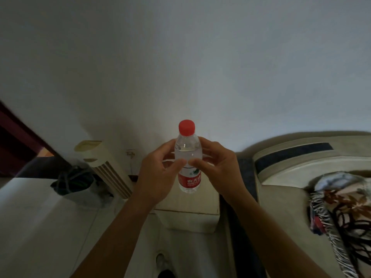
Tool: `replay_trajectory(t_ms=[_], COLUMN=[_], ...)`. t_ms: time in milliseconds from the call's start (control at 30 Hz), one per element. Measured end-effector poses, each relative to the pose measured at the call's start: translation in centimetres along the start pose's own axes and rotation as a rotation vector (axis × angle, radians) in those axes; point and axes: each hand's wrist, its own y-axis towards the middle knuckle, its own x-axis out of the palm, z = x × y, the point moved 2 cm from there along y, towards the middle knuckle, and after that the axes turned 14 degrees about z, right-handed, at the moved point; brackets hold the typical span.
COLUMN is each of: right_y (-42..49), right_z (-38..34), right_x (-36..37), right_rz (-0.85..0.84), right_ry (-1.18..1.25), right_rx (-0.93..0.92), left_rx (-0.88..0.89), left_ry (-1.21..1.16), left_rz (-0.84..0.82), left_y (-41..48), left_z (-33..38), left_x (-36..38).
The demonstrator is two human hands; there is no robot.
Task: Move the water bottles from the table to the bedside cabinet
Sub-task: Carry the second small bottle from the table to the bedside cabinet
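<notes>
So both hands are on 1 water bottle [187, 151] here. The left hand [158, 173] wraps it from the left and the right hand [216, 165] from the right, with the 2 thumbs nearly meeting across the front just above the red label and the fingers curled round the back. The bottle is upright, clear, with its red cap [187, 127] on and water inside. It sits right over the cream top of the bedside cabinet [202, 203], but honestly I can't tell if the base is touching the top or just above it. The bed [281, 171] is just right of the cabinet, with a patterned blanket [345, 207] on it. On the left there's a ribbed cream appliance [108, 169] against the white wall [180, 67], with a dark bag [74, 181] beside it.
</notes>
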Motion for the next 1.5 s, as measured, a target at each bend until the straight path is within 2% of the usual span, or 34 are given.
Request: replay_trajectory(t_ms=[200, 367, 700, 933, 1167, 1267, 1500], right_y=[4.9, 9.8, 15.9, 19.8, 21.8, 22.0, 21.8], right_z=[1.8, 2.2, 5.9, 11.7, 19.5, 22.8, 30.5], right_x=[3.3, 5.5, 7.6, 7.5, 7.7, 8.2, 9.7], right_rz=[0.092, 0.129, 0.178, 0.186, 0.179, 0.153, 0.065], right_ry=[-0.064, -0.170, -0.231, -0.225, -0.339, -0.342, -0.352], right_rx=[-0.009, -0.004, 0.116, 0.176, 0.219, 0.260, 0.312], left_rx=[0.038, 0.041, 0.013, -0.047, -0.103, -0.125, -0.208], left_ry=[-0.056, -0.118, -0.122, -0.086, -0.032, -0.011, -0.008], left_rz=[-0.116, -0.145, -0.234, -0.234, -0.255, -0.287, -0.247], left_y=[7.3, 13.6, 21.8, 25.3, 27.2, 27.3, 26.4], left_z=[-3.2, -5.6, -10.0, -13.7, -20.1, -23.3, -30.3], left_x=[0.2, 0.7, 3.9, 8.4, 13.5, 15.1, 17.4])
